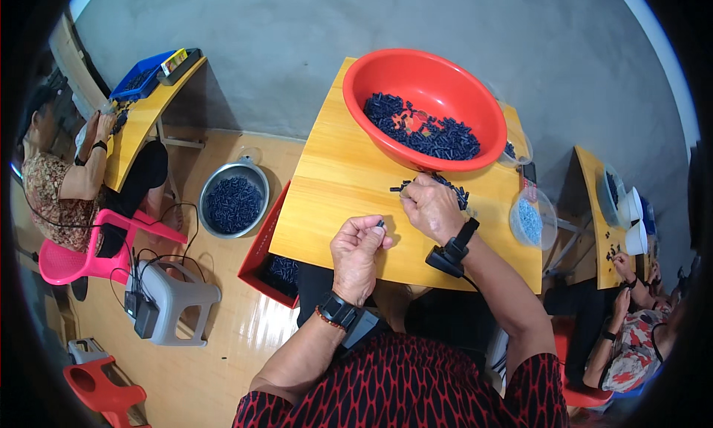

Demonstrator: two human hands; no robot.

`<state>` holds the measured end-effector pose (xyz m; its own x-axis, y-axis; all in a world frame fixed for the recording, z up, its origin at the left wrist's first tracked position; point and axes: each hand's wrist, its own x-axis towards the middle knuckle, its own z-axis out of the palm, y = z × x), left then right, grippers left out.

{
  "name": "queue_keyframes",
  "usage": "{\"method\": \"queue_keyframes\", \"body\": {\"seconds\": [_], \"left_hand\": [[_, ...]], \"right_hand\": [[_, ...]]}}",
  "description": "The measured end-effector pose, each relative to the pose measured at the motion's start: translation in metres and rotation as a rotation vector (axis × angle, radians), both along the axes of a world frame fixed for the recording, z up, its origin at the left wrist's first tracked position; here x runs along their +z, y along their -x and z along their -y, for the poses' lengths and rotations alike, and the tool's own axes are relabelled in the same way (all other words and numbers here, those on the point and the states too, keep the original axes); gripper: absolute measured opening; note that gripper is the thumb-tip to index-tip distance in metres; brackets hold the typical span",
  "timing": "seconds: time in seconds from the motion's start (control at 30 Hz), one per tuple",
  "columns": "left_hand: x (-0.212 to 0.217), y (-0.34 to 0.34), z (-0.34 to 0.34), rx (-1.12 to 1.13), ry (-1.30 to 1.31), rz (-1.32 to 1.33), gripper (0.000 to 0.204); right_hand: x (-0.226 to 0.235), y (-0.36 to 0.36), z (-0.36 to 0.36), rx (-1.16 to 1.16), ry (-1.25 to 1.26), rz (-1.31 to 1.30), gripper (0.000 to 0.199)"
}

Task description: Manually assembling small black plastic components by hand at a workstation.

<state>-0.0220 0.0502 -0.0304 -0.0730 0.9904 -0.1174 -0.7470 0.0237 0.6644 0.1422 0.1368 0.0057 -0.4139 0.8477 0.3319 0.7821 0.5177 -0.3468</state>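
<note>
A basin (425,107) sits at the far end of the table (334,183) with small parts (423,127) in it — a few more parts (445,186) lie loose on the tabletop just before it. The right hand (431,205) rests on that loose pile; the left hand (360,253) is nearer, to its left. A bowl (533,220) stands at the table's right edge. On the floor to the left — a metal pan (233,199), with a crate (271,261) beside the table.

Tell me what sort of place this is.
Probably a small hand-assembly workshop: a red basin of small dark parts on a wooden table, a metal bowl of them on the floor, co-workers at similar tables.
</note>
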Motion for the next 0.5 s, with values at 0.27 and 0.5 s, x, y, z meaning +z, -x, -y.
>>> {"method": "queue_keyframes", "body": {"seconds": [0.27,0.5], "left_hand": [[-0.0013,0.0007,-0.0022,-0.013,-0.010,0.033,0.014],[-0.0004,0.0007,-0.0013,-0.039,-0.003,-0.025,0.014]], "right_hand": [[0.0075,0.0023,0.0009,0.051,-0.008,0.107,0.007],[0.0091,0.0026,0.0019,0.043,0.077,0.183,0.010]]}}
